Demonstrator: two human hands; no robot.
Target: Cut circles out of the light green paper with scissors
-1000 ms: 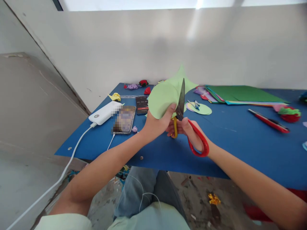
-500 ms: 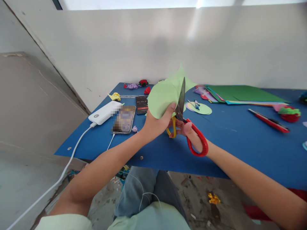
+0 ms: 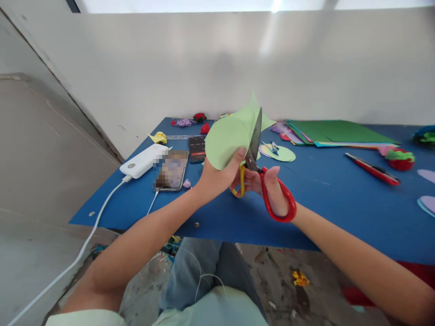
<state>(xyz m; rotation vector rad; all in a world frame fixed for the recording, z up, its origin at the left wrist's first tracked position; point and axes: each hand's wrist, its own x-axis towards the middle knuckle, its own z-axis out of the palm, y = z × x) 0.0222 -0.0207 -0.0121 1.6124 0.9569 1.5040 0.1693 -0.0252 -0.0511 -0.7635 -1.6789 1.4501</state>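
Observation:
A pale green paper (image 3: 227,141) with a rounded cut edge is pinched in my left hand (image 3: 220,179), its thumb lying on the front. Behind the round part, a pointed flap of the same paper stands up. My right hand (image 3: 273,190) grips large scissors (image 3: 277,199) with a red handle loop and a yellow one, the thumb through the red loop. The dark blades point upward beside the paper's right edge. Whether paper lies between the blades is hard to see. Some of the right fingers are hidden behind the left hand and the handles.
On the blue table (image 3: 322,217) lie a white power bank (image 3: 144,160), two phones, a compass (image 3: 273,148) on oval paper pieces (image 3: 283,154), a red utility knife (image 3: 374,170) and a stack of coloured paper (image 3: 343,131). Crumpled paper flowers sit at the back left. A wall rises behind.
The scissors have opened a little wider, with the handle loops farther apart. My view has shifted slightly to the right. The left hand still holds the paper.

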